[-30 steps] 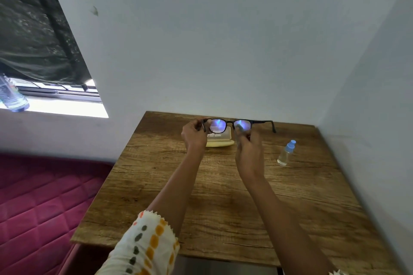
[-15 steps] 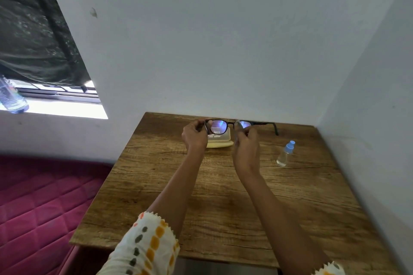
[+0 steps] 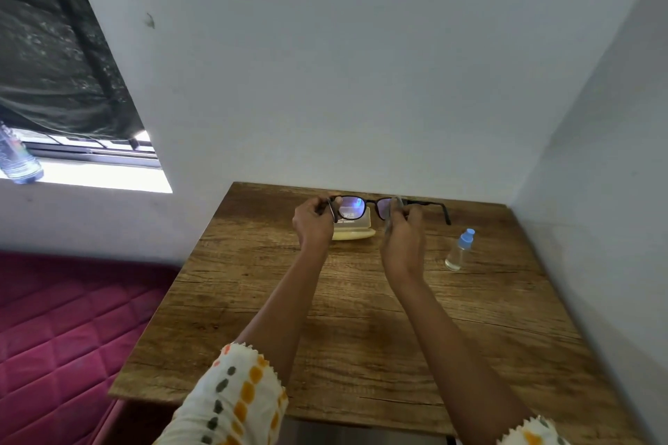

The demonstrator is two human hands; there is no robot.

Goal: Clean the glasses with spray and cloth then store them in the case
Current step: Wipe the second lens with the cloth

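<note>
Glasses (image 3: pixel 350 208) are held up at arm's length above the far end of the wooden table (image 3: pixel 361 336), not resting on it. Nearest the camera are two patterned sleeves (image 3: pixel 235 397), then bare forearms reaching forward. The left hand (image 3: pixel 313 224) has its fingers curled and clamped on the frame's left end, by the hinge. The right hand (image 3: pixel 403 238) has fingers and thumb pinched together on the right lens, through what looks like a thin grey cloth (image 3: pixel 390 219). Such a frame is likely light and stiff but easily bent, and the lenses smear and scratch, so the safest hold is by the rim or hinge, with only cloth on the glass. Beyond and below the hands lies a pale yellow case (image 3: pixel 352 233). The spray bottle (image 3: pixel 458 251) stands apart to the right, before the white wall (image 3: pixel 361 83).
</note>
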